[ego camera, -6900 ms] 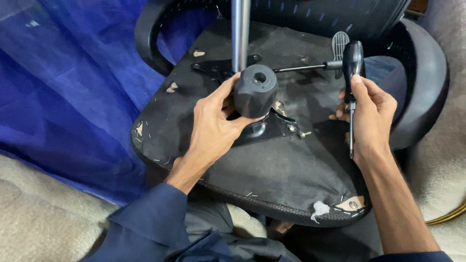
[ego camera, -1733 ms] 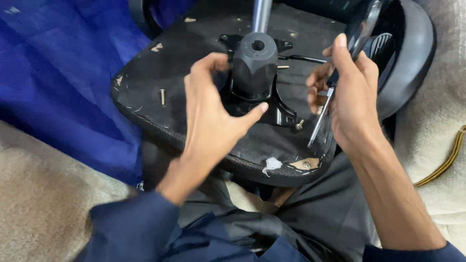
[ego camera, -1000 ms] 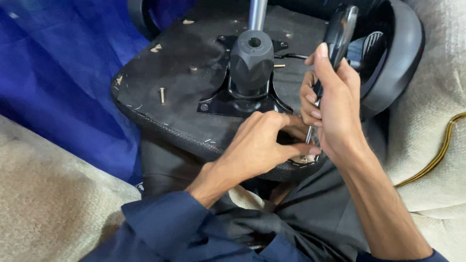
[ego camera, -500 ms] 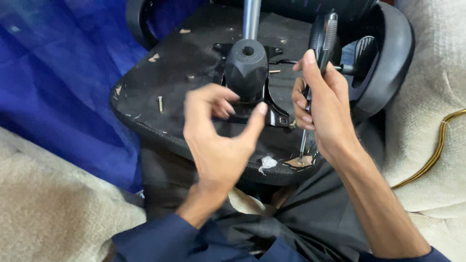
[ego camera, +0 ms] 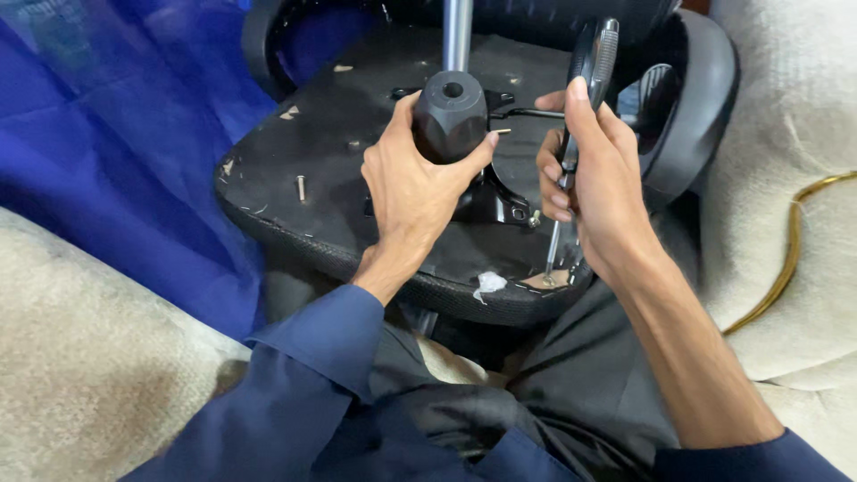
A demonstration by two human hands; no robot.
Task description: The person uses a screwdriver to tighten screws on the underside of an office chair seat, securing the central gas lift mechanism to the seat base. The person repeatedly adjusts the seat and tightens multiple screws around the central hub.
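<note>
An upturned black office chair seat [ego camera: 295, 223] lies across my lap. At its centre a black metal mechanism [ego camera: 500, 201] carries a thick black hub [ego camera: 451, 112] with a round hole on top. My left hand [ego camera: 415, 183] wraps around that hub from the near side. My right hand [ego camera: 598, 178] holds a black-handled screwdriver [ego camera: 594, 58] upright, its shaft tip [ego camera: 547, 278] resting near the seat's front edge. A chrome tube [ego camera: 457, 36] rises behind the hub.
A loose screw [ego camera: 301, 187] lies on the seat's left part. Blue cloth [ego camera: 107, 143] hangs to the left. Beige cushions [ego camera: 794, 134] sit on the right and lower left. A curved black armrest [ego camera: 701, 98] arcs at the upper right. A thin lever rod [ego camera: 527, 113] sticks out behind my fingers.
My left hand left the hub, reached near the screwdriver tip, lifted away open, and is back gripping the hub. My right hand kept the screwdriver upright throughout.
</note>
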